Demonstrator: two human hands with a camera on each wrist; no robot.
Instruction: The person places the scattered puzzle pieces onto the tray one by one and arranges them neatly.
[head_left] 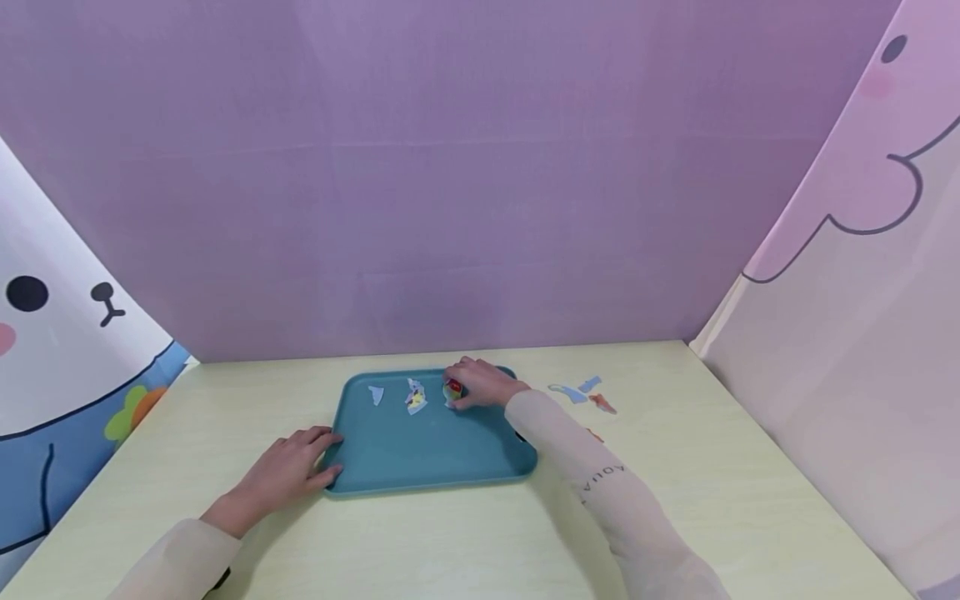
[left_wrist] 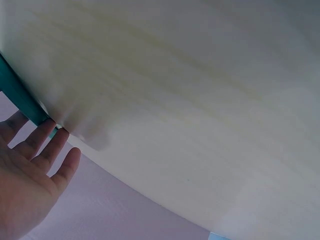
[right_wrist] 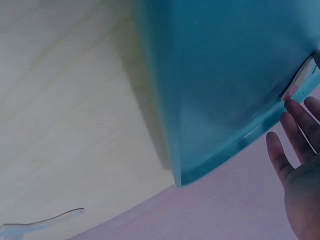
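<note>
A teal tray [head_left: 420, 450] lies on the table. My left hand [head_left: 288, 467] rests at its left edge, thumb and fingers spread and touching the rim; in the left wrist view the left hand's fingers [left_wrist: 42, 145] reach the tray rim loosely extended. Near the tray's far edge, my right hand [head_left: 483, 385] pinches a printed puzzle piece [head_left: 453, 390] with red and green on it, low over the surface. The right wrist view has this piece [right_wrist: 299, 80] at the fingertips, partly hidden. Left of it on the tray lie a multicoloured piece [head_left: 416, 397] and a small pale-blue piece [head_left: 377, 395].
Right of the tray, loose pieces lie on the table [head_left: 262, 400]: a long blue one [head_left: 572, 393], a small blue one [head_left: 590, 383] and an orange one [head_left: 602, 403]. Another orange piece [head_left: 595, 435] is partly behind the right sleeve. A purple cloth wall [head_left: 450, 208] stands behind.
</note>
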